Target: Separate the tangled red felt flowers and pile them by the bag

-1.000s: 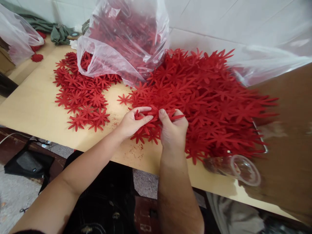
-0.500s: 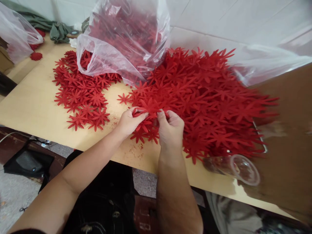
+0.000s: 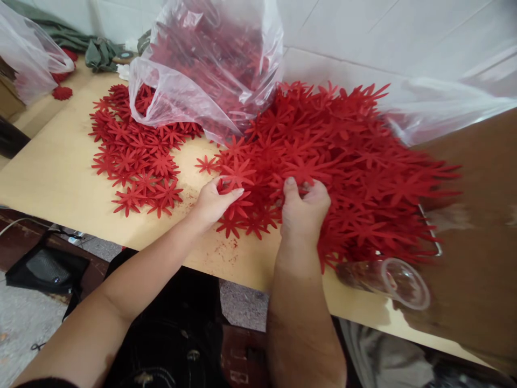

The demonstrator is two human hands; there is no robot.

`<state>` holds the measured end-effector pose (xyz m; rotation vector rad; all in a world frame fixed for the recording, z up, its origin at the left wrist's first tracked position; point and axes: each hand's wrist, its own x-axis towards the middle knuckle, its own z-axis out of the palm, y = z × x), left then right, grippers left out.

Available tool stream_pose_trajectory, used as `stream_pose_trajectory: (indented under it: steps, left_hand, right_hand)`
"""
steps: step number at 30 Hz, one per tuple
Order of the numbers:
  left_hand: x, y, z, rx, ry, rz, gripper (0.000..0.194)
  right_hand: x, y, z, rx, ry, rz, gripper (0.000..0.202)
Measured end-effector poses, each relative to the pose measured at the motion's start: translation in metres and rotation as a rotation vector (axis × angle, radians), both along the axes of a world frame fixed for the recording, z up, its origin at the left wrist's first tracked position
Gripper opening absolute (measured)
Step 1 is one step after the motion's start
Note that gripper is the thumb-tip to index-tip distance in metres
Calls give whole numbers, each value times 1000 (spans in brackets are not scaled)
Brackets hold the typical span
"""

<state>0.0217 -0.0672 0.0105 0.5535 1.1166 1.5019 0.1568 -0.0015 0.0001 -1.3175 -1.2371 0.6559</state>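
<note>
My left hand [image 3: 210, 202] pinches a red flower-shaped cutout [image 3: 237, 172] between thumb and fingers, its thin petals spreading above the fingertips. To the right, my right hand [image 3: 305, 211] grips another red flower cutout [image 3: 308, 169], larger in look, at its near edge. The two are apart, with loose flowers from the big red pile [image 3: 355, 161] between and beneath them. That heap spreads behind and right of my right hand. A smaller heap of red flowers [image 3: 139, 145] lies left of my left hand, and a single small flower [image 3: 206, 164] lies just beyond it.
A clear plastic bag [image 3: 177, 91] full of red pieces stands at the back. A clear plastic cup [image 3: 406, 283] lies on its side at the front right, by a cardboard box [image 3: 476, 226]. Red crumbs dot the table [image 3: 52, 178]. Another bag [image 3: 30, 54] is far left.
My right hand has moved right, away from my left, with a flower in its grip. The hands were close together over the red petals before; the left has barely moved.
</note>
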Motion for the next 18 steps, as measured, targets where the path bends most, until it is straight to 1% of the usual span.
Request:
stream_pose_trajectory:
  steps: [2,4,5,6,7,8,10,11,12,14,16,18]
  left_hand:
    - [0,0,-2,3,27,2,23]
    - [0,1,-2,5,49,17,25]
    - [0,1,-2,3,61,23,26]
    - [0,2,-1,-2,68,26,26]
    - [0,2,-1,-8,70,23,25]
    - [0,2,0,-11,69,13,24]
    - [1,2,2,-3,61,-16,22]
    - [1,2,2,4,57,-30,21]
    - [1,1,3,10,55,-41,21]
    - [2,0,5,9,57,-65,22]
    - [2,-2,7,-7,53,-94,23]
    - [1,-4,11,-34,48,-119,20]
  right_hand:
    - [4,-1,2,12,-114,-49,42]
    - [6,-10,7,84,-280,-101,54]
    - [6,-17,10,125,-351,-108,56]
    - [4,-25,13,145,-388,-82,52]
    - [1,-34,15,133,-380,-18,46]
    - [-3,-42,17,85,-328,90,39]
    - [-13,-54,17,-62,-147,339,33]
    - [-17,-58,15,-121,-56,419,33]
    - [-20,-59,13,-157,19,449,33]
    - [-23,-56,10,-173,109,404,34]
    - [-23,-51,8,-164,137,333,36]
    - [-20,-47,8,-147,116,290,38]
